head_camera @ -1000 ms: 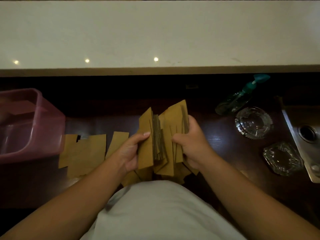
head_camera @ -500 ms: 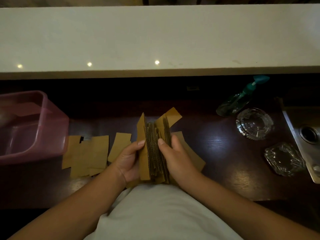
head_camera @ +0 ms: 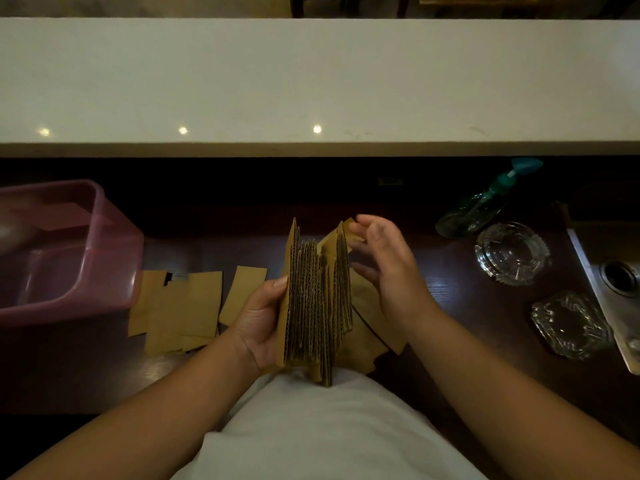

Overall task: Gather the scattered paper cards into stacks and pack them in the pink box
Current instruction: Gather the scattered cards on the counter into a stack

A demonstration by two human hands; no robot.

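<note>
A stack of brown corrugated cards [head_camera: 313, 303] stands on edge at the table's near edge, uneven at the top. My left hand [head_camera: 261, 317] grips the stack from its left side, thumb on the outer card. My right hand [head_camera: 384, 268] hovers at the stack's right, fingers apart, its fingertips touching the raised corner of the rightmost card. Loose cards [head_camera: 183, 310] lie flat to the left, and a few more cards [head_camera: 372, 327] lie under my right hand. The pink box [head_camera: 114, 268] sits at the far left, translucent, with something flat inside.
A teal spray bottle [head_camera: 485, 202] lies at the back right. Two glass ashtrays [head_camera: 512, 254] [head_camera: 568, 323] stand to the right, beside a metal sink [head_camera: 616, 282] at the right edge. A white counter ledge [head_camera: 311, 84] runs along the back.
My right hand has come off the stack's right side and opened, lifting to the top right corner. The stack has been squeezed tighter and now rests in my left hand alone.
</note>
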